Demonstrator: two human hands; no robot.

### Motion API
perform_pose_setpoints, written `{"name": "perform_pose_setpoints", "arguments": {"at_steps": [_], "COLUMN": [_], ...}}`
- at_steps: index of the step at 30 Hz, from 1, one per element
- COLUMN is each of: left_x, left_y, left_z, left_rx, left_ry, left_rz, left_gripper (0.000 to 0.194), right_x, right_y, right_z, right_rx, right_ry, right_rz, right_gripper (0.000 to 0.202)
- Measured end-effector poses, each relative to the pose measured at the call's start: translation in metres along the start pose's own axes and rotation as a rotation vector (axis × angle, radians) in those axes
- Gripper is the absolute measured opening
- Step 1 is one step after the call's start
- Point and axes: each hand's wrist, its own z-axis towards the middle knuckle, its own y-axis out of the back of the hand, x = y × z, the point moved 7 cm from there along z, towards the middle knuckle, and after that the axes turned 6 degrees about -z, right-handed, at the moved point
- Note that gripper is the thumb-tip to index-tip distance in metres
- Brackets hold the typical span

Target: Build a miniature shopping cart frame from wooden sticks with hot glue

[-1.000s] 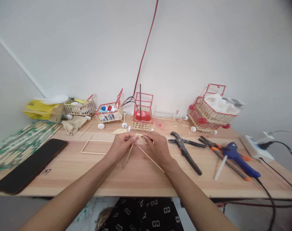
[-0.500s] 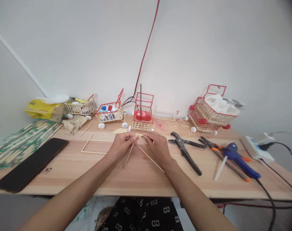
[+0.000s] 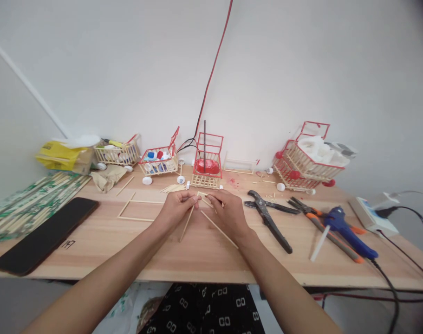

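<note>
My left hand [image 3: 179, 205] is closed in a pinch on a thin wooden stick [image 3: 186, 224] that slants down toward me. My right hand [image 3: 228, 208] pinches the far side of what looks like a small stick frame [image 3: 203, 194], whose corner shows between the two hands. Another loose stick [image 3: 218, 229] lies on the table, its near end by my right wrist. Left of my hands is a flat rectangular stick frame [image 3: 134, 220], partly hidden by my left forearm. Fingers cover the joints of the held sticks.
Small stick carts [image 3: 158, 167] with white wheels line the wall, and a larger red-trimmed cart [image 3: 310, 162] stands right. Black cutters [image 3: 267, 220], pliers [image 3: 331, 236], a blue glue gun [image 3: 350, 234] and a power strip [image 3: 369, 215] lie right. A phone [image 3: 47, 236] and stick bundles [image 3: 30, 204] lie left.
Almost nothing differs. Both hands keep the same pinch on the sticks, and the view has shifted very slightly.
</note>
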Motion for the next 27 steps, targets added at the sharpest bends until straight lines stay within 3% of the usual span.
{"name": "perform_pose_setpoints", "arguments": {"at_steps": [27], "left_x": [-0.0045], "left_y": [-0.0015], "left_z": [-0.0023], "left_rx": [-0.026], "left_ry": [0.017], "left_rz": [-0.001], "left_gripper": [0.027], "right_x": [0.0026], "right_y": [0.0016], "right_z": [-0.0001], "right_rx": [0.008], "right_ry": [-0.003], "right_rz": [0.019], "right_gripper": [0.018]}}
